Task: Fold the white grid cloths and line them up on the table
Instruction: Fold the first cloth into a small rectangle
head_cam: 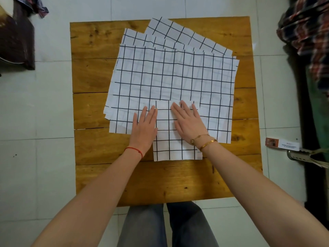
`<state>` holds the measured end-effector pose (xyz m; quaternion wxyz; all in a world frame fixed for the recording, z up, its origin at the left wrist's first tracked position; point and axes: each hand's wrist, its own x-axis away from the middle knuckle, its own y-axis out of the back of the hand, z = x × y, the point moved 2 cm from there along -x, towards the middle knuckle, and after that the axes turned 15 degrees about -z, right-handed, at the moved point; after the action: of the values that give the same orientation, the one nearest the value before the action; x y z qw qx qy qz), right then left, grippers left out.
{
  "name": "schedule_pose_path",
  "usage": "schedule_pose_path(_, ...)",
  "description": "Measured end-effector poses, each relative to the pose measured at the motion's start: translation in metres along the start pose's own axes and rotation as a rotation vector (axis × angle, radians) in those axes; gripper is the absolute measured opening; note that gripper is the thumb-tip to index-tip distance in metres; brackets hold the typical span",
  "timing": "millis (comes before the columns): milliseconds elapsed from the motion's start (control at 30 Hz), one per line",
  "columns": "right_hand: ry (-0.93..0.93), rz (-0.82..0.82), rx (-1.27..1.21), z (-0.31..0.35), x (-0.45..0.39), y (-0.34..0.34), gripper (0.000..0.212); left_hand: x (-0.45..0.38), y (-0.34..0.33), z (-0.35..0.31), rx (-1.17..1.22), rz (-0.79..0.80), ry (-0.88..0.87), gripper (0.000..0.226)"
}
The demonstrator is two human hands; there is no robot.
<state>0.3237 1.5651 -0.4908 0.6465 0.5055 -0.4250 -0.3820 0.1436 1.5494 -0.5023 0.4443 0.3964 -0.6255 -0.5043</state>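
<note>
A small folded white grid cloth (170,147) lies near the middle of the wooden table (92,107), its far half overlapping a large unfolded grid cloth (170,79). More unfolded grid cloths (188,34) fan out beneath that one toward the far edge. My right hand (189,120) rests flat on the folded cloth with fingers spread. My left hand (145,127) lies flat along the folded cloth's left edge, partly on the big cloth. Neither hand grips anything.
Bare wood shows on the table's left side and near edge (160,182). Around the table is a tiled floor (44,157). Plaid clothing (306,31) hangs at the right, a dark bag (16,38) sits at the upper left, and a small box (283,144) lies on the floor.
</note>
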Motion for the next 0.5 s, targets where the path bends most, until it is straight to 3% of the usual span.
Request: schedule_pose_path(500, -0.130, 0.172, -0.058, 0.016, -0.002, -0.004, 0.054, 0.114, -0.020, -0.003, 0.045, 0.109, -0.119, 0.065)
